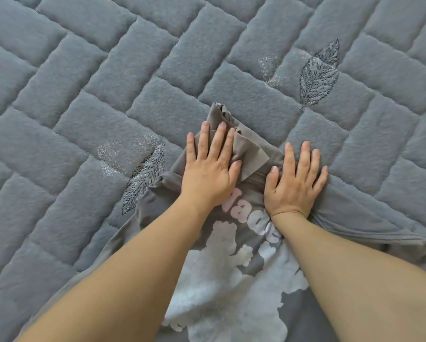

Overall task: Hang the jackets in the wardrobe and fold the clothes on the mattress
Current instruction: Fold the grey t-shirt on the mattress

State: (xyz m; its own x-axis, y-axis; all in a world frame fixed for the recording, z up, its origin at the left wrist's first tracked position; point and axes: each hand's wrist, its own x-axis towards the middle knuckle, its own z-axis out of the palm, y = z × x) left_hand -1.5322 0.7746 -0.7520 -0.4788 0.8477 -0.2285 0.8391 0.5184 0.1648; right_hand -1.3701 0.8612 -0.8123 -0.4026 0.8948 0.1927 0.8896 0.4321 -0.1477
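Mattress: hands cover shirt's lettering, perhaps "Made".

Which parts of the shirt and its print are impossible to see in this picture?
Head view only:
- The pink lettering on the grey shirt: partly covered by both wrists, unreadable.
- The white print: its right part is hidden under the right forearm.
- Shirt's lower part: cut off by the bottom edge.
- Fabric under the left hand and right hand: hidden by the flat palms.
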